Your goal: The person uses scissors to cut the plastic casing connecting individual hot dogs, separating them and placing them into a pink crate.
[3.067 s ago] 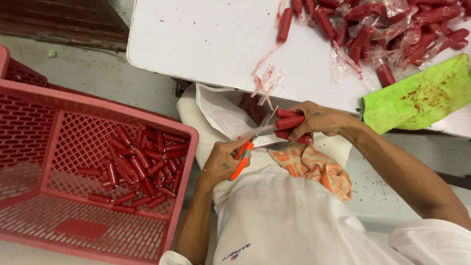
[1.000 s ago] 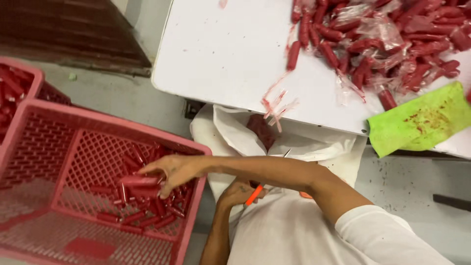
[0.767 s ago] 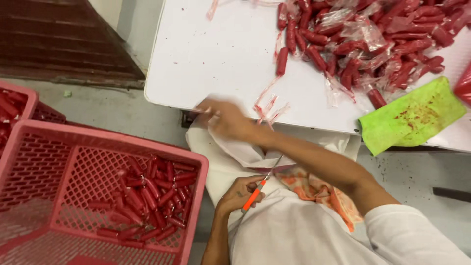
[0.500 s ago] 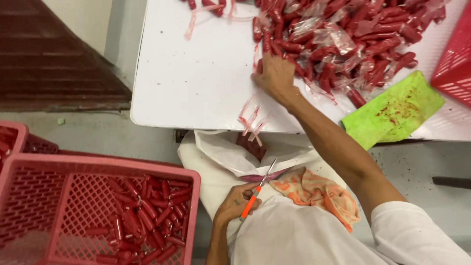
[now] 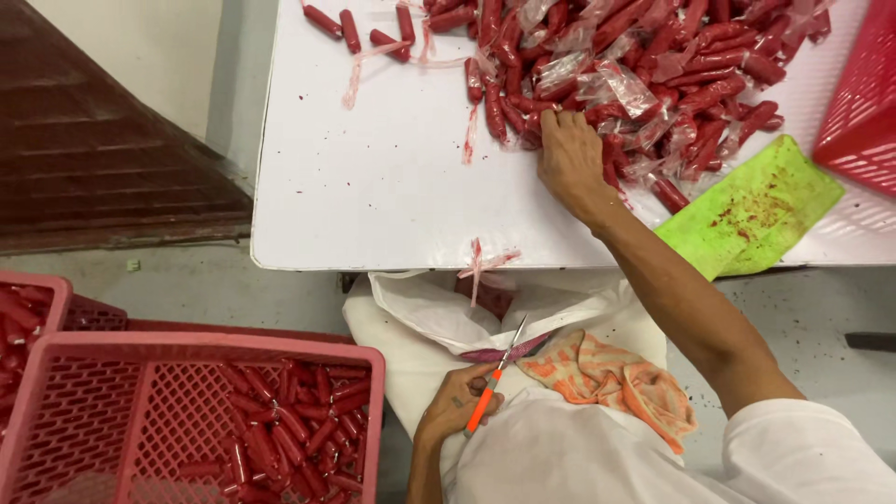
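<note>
Right hand palm down, fingers closing on wrapped red sausages piled on white worktop. Left hand in lap, gripping orange-handled knife. Pink crate partly filled with unwrapped sausages; judged large pile left.

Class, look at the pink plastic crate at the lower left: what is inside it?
The pink crate holds loose red sausages piled toward its right side. Its mesh floor shows at the left. The bottom of the crate is cut off by the frame.

Bright, even overhead light; white table near blown out, soft shadow beneath its edge. Upper left of frame dim. Slight blur, mild wide-angle bending at edges.
</note>
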